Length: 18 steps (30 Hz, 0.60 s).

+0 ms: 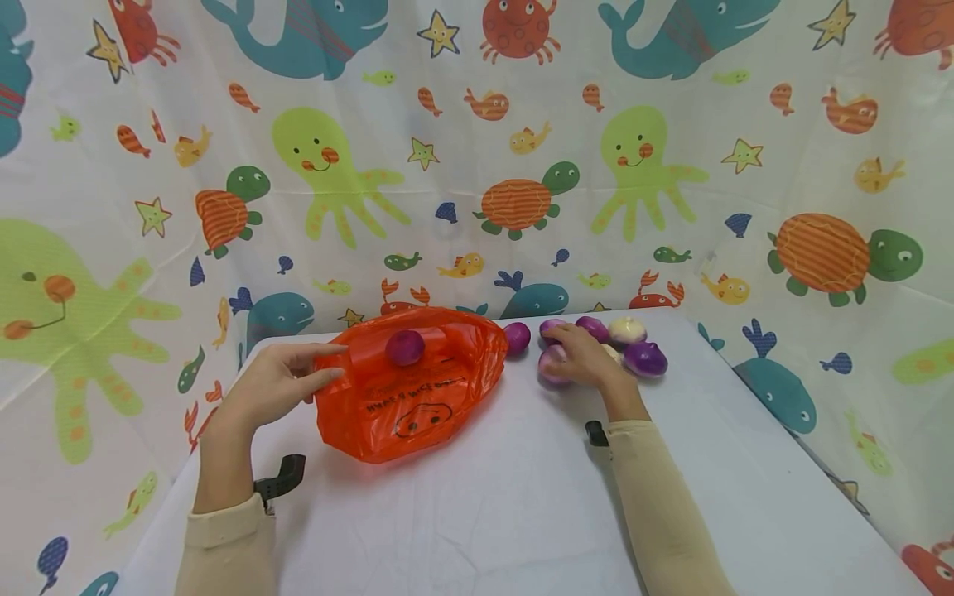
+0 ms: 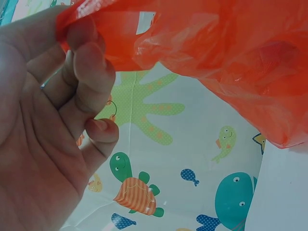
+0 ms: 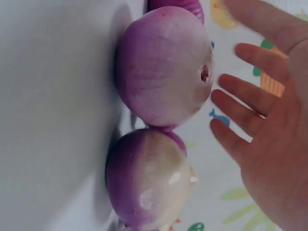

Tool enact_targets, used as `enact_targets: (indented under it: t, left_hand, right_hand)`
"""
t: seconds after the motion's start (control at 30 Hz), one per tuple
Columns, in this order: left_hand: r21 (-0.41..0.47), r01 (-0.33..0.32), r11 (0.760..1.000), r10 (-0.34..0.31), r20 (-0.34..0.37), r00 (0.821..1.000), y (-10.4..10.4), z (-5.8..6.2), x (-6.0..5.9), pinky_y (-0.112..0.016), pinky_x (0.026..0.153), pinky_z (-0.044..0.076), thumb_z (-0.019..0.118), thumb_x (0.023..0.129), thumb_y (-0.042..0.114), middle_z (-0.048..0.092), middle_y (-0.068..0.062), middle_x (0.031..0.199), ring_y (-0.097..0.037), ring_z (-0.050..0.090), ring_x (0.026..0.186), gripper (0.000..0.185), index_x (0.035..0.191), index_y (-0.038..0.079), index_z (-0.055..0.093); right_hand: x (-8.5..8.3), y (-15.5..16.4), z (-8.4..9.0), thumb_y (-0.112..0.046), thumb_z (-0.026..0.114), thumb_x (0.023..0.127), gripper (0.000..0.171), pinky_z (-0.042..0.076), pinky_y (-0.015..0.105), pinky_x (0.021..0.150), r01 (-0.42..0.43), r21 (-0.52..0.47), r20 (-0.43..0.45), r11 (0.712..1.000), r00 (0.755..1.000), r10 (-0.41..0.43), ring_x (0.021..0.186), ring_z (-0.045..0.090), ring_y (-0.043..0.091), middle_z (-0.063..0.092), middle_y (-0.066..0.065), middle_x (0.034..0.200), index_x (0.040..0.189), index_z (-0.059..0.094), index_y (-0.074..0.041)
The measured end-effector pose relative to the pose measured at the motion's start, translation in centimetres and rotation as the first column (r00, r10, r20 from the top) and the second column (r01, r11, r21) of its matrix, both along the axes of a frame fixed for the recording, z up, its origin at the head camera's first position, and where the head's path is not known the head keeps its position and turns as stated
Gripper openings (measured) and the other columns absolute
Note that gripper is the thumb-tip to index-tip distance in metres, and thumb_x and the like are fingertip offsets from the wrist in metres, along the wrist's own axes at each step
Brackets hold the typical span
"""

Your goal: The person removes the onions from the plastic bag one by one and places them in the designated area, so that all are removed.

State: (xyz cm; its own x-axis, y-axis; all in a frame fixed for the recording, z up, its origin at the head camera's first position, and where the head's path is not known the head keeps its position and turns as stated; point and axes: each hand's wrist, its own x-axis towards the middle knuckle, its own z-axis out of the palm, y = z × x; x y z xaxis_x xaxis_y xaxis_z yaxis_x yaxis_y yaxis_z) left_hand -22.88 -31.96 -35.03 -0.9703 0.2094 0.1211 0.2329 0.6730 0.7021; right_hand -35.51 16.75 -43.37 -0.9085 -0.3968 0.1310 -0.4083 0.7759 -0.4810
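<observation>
My left hand (image 1: 272,385) pinches the left edge of a red plastic bag (image 1: 354,434), its fingertips partly behind the film in the left wrist view. Black writing and a drawn face mark the bag. A purple-red onion (image 1: 405,348) lies at the bag's mouth; whether it is fully inside I cannot tell. My right hand (image 1: 592,356) is over a group of onions at the table's far right, fingers spread. In the right wrist view those fingers are close to a purple-and-white onion (image 3: 163,67) but apart from it. A half-white onion (image 3: 147,180) sits beside that one.
One onion (image 1: 517,338) lies just right of the bag. Beyond the right hand are a whitish onion (image 1: 628,330) and a dark purple one (image 1: 645,360). A white table (image 1: 477,521) bears everything, with a sea-animal curtain (image 1: 447,149) behind it.
</observation>
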Motion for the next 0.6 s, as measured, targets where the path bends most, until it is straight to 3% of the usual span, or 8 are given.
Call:
enact_targets:
  t: [0.27, 0.4, 0.6]
  left_hand:
    - [-0.011, -0.003, 1.0, 0.003, -0.012, 1.0, 0.0, 0.0, 0.0, -0.033, 0.069, 0.059, 0.072, 0.097, 0.044, 0.074, -0.006, 0.094, -0.026, 0.066, 0.081, 0.051, 0.14, 0.018, 0.067]
    - [-0.018, -0.004, 1.0, 0.003, -0.015, 1.0, 0.0, 0.0, 0.1, -0.034, 0.07, 0.059, 0.072, 0.097, 0.044, 0.073, -0.006, 0.09, -0.026, 0.066, 0.08, 0.051, 0.14, 0.017, 0.067]
    - [-0.029, -0.002, 1.0, 0.002, -0.021, 1.0, 0.2, 0.0, 0.1, -0.033, 0.068, 0.058, 0.073, 0.097, 0.045, 0.071, -0.006, 0.086, -0.025, 0.065, 0.077, 0.05, 0.14, 0.018, 0.068]
  right_hand:
    - [0.4, -3.0, 0.7, -0.053, 0.077, 0.089, 0.087, 0.032, 0.068, 0.118, -0.011, -0.104, -0.102, 0.994, 0.995, 0.0, 0.159, 0.023, 0.038, 0.023, 0.007, 0.173, 0.163, 0.036, -0.03]
    - [0.8, -5.1, 1.0, -0.055, 0.073, 0.092, 0.081, 0.037, 0.066, 0.116, -0.083, -0.162, -0.179, 0.983, 0.982, 0.053, 0.158, 0.027, 0.034, 0.028, 0.003, 0.172, 0.161, 0.038, -0.034]
    - [1.2, -8.9, 1.3, -0.051, 0.069, 0.097, 0.068, 0.045, 0.057, 0.114, -0.234, -0.152, -0.244, 0.96, 0.95, 0.193, 0.151, 0.039, 0.03, 0.043, 0.004, 0.164, 0.157, 0.047, -0.027]
